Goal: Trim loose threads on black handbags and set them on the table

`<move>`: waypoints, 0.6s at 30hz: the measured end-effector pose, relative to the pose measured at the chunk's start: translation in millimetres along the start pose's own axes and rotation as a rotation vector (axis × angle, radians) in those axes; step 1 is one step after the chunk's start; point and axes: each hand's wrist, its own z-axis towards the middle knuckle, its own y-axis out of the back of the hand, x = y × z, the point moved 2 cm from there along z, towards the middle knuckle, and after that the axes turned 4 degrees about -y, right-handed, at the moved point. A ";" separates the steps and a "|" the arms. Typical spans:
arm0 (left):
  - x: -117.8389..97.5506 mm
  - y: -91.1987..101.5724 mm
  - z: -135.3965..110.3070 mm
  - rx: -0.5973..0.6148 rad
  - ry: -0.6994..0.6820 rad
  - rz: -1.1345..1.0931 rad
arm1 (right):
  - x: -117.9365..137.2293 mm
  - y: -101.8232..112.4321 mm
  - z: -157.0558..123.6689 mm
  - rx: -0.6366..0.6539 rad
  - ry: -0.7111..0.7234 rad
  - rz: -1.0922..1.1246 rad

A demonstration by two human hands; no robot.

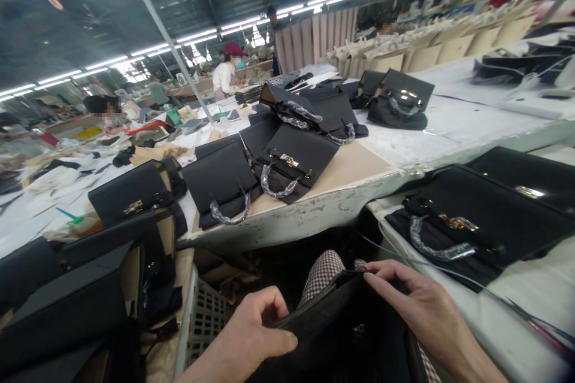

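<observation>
A black handbag (341, 323) rests on my lap, its mouth facing up toward me and its inside dark. My left hand (254, 332) pinches the bag's rim on the left, thumb on the near side and fingers curled at the edge. At the far right corner of the same rim, my right hand (417, 299) grips the edge between thumb and fingers. The bag's lower part runs out of the picture. Nearest to my right hand, another black handbag (462, 221) lies on a white surface, with gold hardware and a plastic-wrapped handle.
More black handbags (220, 179) with wrapped handles lie on the long white table (453, 114). Others stack at left (76, 299) beside a plastic crate (206, 317). A thin blue cable (395, 251) crosses at right. A person in a red cap (227, 75) works farther back.
</observation>
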 end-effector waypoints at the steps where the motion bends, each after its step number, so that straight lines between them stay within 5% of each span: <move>1: -0.2 1.4 0.9 0.015 0.001 -0.002 | 0.3 -0.3 0.3 0.000 0.006 -0.004; 18: -19.0 3.7 -11.3 -0.050 -0.087 0.207 | 0.1 2.4 0.8 -0.104 0.012 -0.026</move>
